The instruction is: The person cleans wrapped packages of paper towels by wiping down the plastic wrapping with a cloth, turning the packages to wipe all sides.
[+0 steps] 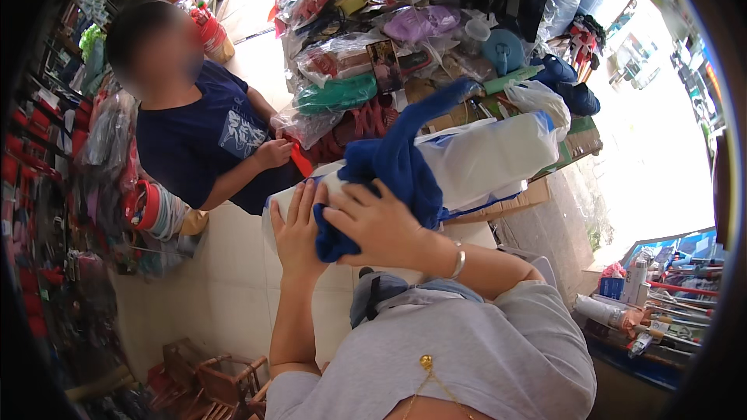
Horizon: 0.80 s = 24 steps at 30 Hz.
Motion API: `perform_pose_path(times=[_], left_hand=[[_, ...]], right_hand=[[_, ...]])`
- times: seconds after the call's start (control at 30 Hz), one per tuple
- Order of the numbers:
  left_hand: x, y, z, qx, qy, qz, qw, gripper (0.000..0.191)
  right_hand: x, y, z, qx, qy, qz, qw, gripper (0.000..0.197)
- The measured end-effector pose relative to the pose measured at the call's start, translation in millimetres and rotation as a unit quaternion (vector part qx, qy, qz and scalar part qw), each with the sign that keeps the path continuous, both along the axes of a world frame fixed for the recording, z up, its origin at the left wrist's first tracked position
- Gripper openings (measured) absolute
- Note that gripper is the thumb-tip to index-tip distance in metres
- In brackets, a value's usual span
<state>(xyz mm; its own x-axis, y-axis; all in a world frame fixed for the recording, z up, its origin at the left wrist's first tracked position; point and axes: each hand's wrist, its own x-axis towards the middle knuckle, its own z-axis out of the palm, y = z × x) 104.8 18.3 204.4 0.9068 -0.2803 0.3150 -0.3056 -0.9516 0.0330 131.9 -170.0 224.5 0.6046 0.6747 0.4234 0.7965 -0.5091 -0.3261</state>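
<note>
A long white package in clear plastic (490,151) with blue edging lies slantwise in front of me. My left hand (299,230) rests flat on its near left end, fingers extended. In my right hand (379,224) is part of a blue cloth (408,169), pressed against the package beside my left hand. The cloth is bunched over the package's middle, and one long strip of it stretches up toward the goods behind. My right fingers partly hide the cloth's lower fold.
Across from me stands a person in a dark blue T-shirt (192,128), holding something red (300,160). Bagged shoes, including a green pair (337,93), pile up behind the package. Wooden chairs (227,382) are at lower left; a stand of tools (659,297) is at right.
</note>
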Motion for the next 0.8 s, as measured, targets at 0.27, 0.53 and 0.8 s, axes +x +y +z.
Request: perform_pose_path(times=[0.27,0.53,0.8], left_hand=[[-3,1,-1,-0.062,-0.027,-0.001,0.998,0.092],[-6,-12,-4,-0.047,-0.045,-0.016,0.998,0.085],[-4,3,-12,-0.056,-0.054,-0.016,0.997,0.062]], right_hand=[[26,-173,10,0.052,-0.012,-0.315,0.948,0.032],[45,-170,5,0.084,-0.043,-0.354,0.931,0.027],[5,19,-6,0.164,-0.042,0.000,0.986,0.031]])
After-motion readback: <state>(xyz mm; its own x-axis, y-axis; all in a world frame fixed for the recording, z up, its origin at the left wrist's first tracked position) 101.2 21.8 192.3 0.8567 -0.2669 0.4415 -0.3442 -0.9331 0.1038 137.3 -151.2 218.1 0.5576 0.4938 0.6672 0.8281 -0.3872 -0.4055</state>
